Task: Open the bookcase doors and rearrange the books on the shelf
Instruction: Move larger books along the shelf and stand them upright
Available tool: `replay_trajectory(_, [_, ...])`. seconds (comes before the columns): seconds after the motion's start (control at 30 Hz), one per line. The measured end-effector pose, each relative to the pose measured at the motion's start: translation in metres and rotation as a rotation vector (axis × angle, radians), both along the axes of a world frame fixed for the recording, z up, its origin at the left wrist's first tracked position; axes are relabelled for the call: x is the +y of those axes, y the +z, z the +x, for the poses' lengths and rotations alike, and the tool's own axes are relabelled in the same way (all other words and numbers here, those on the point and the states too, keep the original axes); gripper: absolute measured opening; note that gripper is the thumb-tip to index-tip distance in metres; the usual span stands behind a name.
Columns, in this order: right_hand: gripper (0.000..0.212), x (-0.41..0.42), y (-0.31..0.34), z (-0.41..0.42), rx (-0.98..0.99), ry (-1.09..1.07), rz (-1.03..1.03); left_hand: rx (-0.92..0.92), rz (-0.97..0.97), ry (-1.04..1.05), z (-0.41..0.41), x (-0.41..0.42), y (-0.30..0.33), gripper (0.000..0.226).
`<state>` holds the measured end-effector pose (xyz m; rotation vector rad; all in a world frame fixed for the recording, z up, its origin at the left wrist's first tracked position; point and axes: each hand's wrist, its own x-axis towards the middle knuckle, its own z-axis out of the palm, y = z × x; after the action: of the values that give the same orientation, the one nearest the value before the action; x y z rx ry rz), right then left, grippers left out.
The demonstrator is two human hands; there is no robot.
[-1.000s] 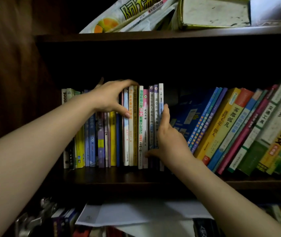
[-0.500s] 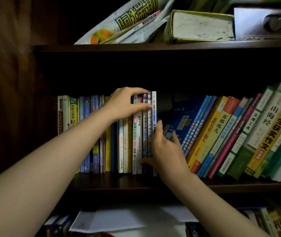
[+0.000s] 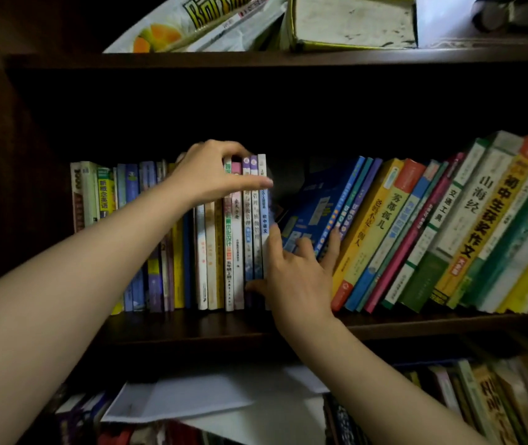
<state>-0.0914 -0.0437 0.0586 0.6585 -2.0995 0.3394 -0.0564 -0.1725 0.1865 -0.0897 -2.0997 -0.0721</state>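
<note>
A row of thin upright books (image 3: 237, 252) fills the left half of the middle shelf (image 3: 192, 326). My left hand (image 3: 205, 178) reaches over their tops, fingers behind and thumb across the spines, pinching the last few at the row's right end. Further right, a blue book (image 3: 317, 200) and several bigger leaning books (image 3: 417, 236) tilt to the right. My right hand (image 3: 298, 277) is spread in the gap between the two groups, thumb at the foot of the upright row, fingertips on the blue book's cover. No bookcase door is in view.
The upper shelf (image 3: 256, 59) carries a printed bag (image 3: 192, 20) and a thick lying book (image 3: 352, 20). Below, white papers (image 3: 208, 396) lie over more books (image 3: 481, 406). The dark side wall (image 3: 15, 187) closes the left. A dark gap opens above the books.
My left hand slid right along the book tops to the end of the upright row. My right hand's fingers spread out onto the leaning blue book. The view tilted up slightly.
</note>
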Motion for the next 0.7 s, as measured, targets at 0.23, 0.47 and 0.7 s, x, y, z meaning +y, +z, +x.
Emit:
replay_trajectory(0.23, [0.098, 0.038, -0.014, 0.01, 0.166, 0.043, -0.247, 0.022, -0.017, 0.166, -0.002, 0.015, -0.006, 0.061])
replay_trajectory(0.47, [0.099, 0.098, -0.014, -0.018, 0.013, 0.123, -0.354, -0.016, 0.025, 0.114, -0.002, 0.009, -0.006, 0.064])
replay_trajectory(0.7, [0.108, 0.092, -0.026, -0.028, -0.002, 0.171, -0.411, -0.064, 0.009, 0.138, 0.001, 0.017, -0.001, 0.063])
